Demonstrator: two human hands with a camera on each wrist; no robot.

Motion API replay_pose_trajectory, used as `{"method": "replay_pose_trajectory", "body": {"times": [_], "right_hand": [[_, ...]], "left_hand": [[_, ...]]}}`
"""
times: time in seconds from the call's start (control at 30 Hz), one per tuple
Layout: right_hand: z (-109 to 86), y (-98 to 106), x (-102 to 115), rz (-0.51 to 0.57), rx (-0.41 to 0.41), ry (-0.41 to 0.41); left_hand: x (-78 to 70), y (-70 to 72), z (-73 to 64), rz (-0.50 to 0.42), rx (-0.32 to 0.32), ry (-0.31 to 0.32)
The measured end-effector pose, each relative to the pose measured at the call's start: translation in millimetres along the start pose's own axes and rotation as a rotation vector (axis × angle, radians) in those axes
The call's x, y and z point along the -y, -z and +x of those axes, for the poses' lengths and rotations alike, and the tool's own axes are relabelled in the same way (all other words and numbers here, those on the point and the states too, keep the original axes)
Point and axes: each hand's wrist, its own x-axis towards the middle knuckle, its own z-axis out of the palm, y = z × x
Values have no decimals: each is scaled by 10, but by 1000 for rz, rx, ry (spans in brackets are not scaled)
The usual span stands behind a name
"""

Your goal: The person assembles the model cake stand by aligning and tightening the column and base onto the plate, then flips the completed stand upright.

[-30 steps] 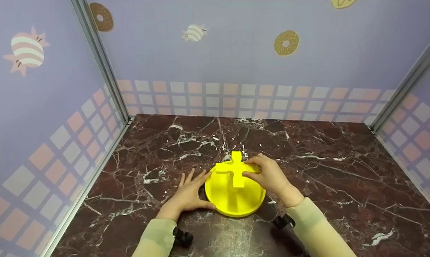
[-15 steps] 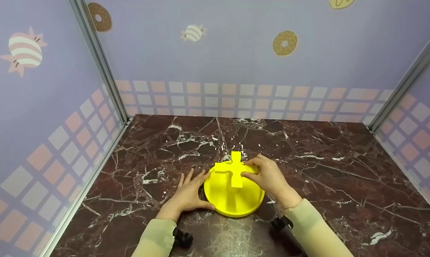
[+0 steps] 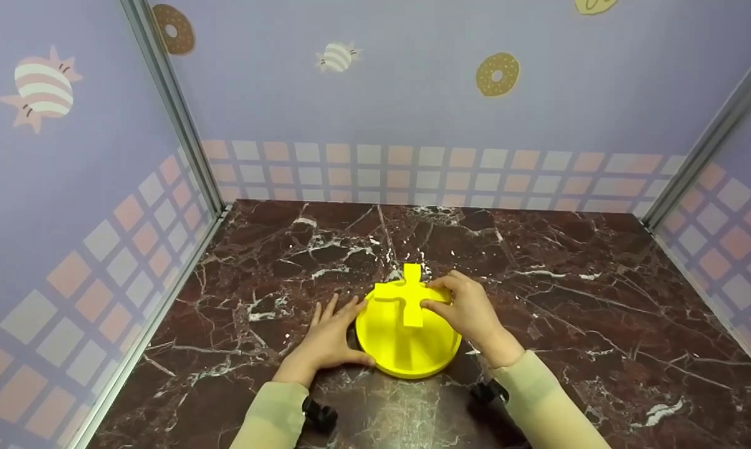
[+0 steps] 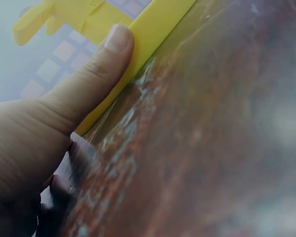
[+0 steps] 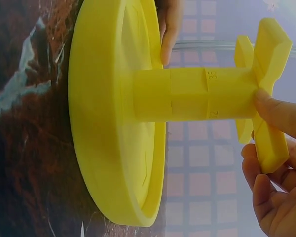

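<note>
A yellow round dish [image 3: 409, 373] with a raised rim lies on the dark marbled table. From its middle rises a yellow post [image 5: 187, 95], marked "35" and "12", topped by a four-armed yellow cross [image 3: 412, 287]. My left hand [image 3: 325, 342] lies spread along the dish's left side, its straight thumb [image 4: 91, 81] pressed on the rim and its index fingertip at the rim farther back. With thumb and fingers, my right hand [image 3: 473, 312] pinches the right arm of the cross. In the head view, the cross hides most of the post.
Small white specks are scattered on the table [image 3: 562, 337] behind the dish. Purple panels [image 3: 406, 93] with sweets and checks enclose the back and both sides, with metal corner posts [image 3: 176, 100]. A black wrist mount [image 3: 320, 415] sits at each sleeve.
Both hands keep their places on the dish and the cross. The right forearm and sleeve have shifted slightly left; the head view has moved a little.
</note>
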Motion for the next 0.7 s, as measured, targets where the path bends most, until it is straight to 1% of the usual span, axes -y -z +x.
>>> {"method": "replay_pose_trajectory", "body": {"times": [0.2, 0.33, 0.43, 0.57, 0.63, 0.7], "right_hand": [[-20, -30, -30, 21, -25, 21], [-67, -64, -96, 93, -45, 25], [-94, -55, -172, 182, -9, 18], [-146, 18, -302, 300, 58, -32], [-193, 48, -380, 349, 83, -62], [-250, 70, -459, 365, 127, -81]], "left_hand": [[-5, 12, -3, -1, 3, -2], [-14, 13, 1, -4, 10, -11], [-10, 6, 0, -7, 7, -16], [5, -1, -10, -12, -4, -23], [12, 2, -15, -13, -8, -25], [11, 10, -17, -15, -10, -27]]}}
